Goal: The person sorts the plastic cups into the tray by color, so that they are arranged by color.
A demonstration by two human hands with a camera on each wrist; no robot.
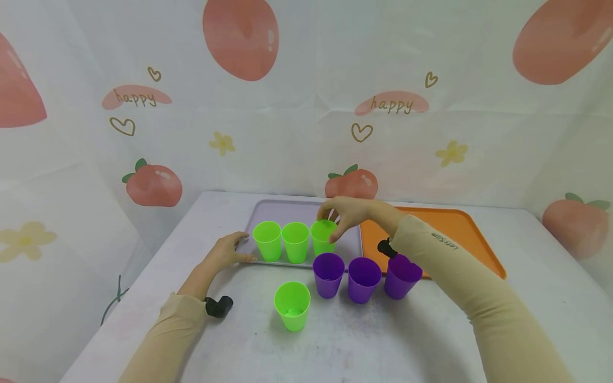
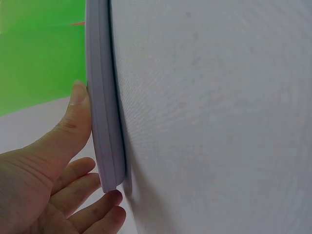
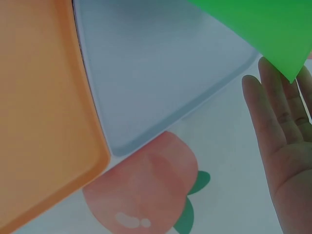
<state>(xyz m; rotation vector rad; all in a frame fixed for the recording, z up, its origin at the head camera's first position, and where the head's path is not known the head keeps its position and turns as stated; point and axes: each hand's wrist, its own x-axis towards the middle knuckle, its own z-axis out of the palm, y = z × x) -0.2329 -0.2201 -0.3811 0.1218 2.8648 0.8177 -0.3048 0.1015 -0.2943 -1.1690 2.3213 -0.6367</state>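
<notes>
- Green cup: right end of the row of three at the grey tray; can't tell if its base touches.
- Long axis near vertical, mouth up. It lies just below your right hand: thumb on the near side, fingers at the far rim.
- Right fingers look fairly straight from the wrist; can't tell if you're gripping or only touching.
- Right hand is nearer. Your left hand grips the tray's near-left corner, thumb along the rim, fingers bent; two other green cups stand between.
- Fourth green cup sits nearer you, left of three purple cups.
</notes>
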